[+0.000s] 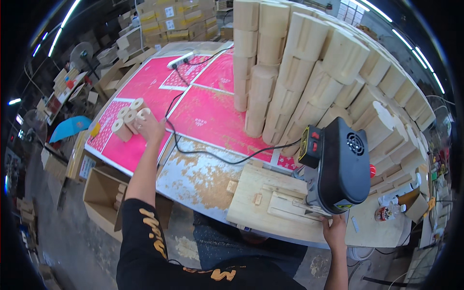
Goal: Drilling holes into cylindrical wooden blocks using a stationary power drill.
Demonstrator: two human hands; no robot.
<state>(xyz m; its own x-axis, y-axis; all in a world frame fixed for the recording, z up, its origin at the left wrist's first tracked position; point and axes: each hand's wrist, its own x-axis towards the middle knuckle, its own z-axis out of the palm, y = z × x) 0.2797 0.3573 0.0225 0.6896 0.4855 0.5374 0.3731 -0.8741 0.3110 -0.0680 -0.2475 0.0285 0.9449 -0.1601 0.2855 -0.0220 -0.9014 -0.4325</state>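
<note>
My left hand (153, 127) is closed around a short pale wooden cylinder (143, 112) at the left end of the bench. Several similar wooden cylinders (119, 127), with round holes in their ends, stand close beside it. My right hand (334, 231) is at the front edge of a plywood board, fingers bent under the black-topped bench drill press (342, 166); what they grip is partly hidden. Wooden strips forming a jig (285, 205) lie on the plywood board (241, 208), left of the right hand.
Tall stacks of wooden cylinders (270, 72) rise behind the drill press. A black cable (208, 152) crosses the pink sheeting (208, 113) toward a power strip (181, 60). A cardboard box (99, 198) with wooden pieces stands below the left edge; a plastic bottle (386, 212) lies right.
</note>
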